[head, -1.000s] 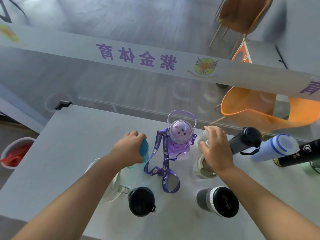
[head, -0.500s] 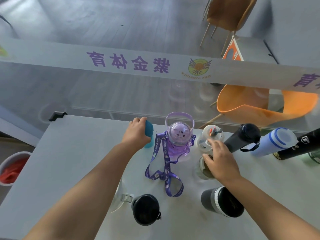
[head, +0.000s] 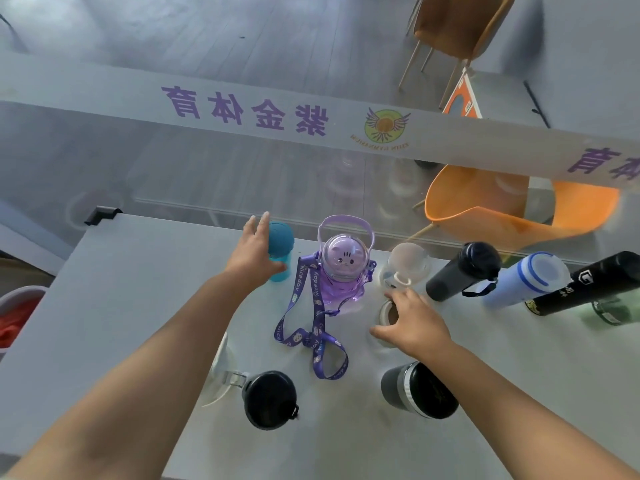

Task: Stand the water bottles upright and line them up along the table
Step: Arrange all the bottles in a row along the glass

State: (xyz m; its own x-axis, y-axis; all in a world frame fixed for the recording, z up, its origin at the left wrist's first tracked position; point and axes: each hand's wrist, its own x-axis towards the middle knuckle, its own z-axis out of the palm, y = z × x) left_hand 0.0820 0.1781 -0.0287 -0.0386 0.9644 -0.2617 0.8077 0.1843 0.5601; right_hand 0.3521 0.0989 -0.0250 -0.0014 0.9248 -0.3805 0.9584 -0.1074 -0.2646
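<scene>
A teal bottle (head: 281, 241) stands upright at the table's far edge. My left hand (head: 254, 252) rests against its left side with the fingers spread. To its right stand a purple cat bottle (head: 343, 263) with a trailing strap (head: 313, 327), a frosted clear bottle (head: 409, 265), a black bottle (head: 462, 271), a light blue bottle (head: 528, 280) and a long black bottle (head: 588, 285). My right hand (head: 414, 323) is cupped over a small clear bottle (head: 387, 314), thumb and fingers around its top. Nearer me stand a black-lidded clear bottle (head: 270, 399) and a grey and black tumbler (head: 420, 391).
The grey table (head: 121, 306) butts against a glass wall with a lettered banner (head: 242, 109). A green glass item (head: 611, 310) sits at the far right. An orange chair (head: 519, 211) is behind the glass. A bin (head: 15, 317) stands on the floor at left.
My left hand carried the teal bottle toward the far edge, set it upright and has opened its fingers. My right hand left the frosted bottle and came down on the small clear bottle.
</scene>
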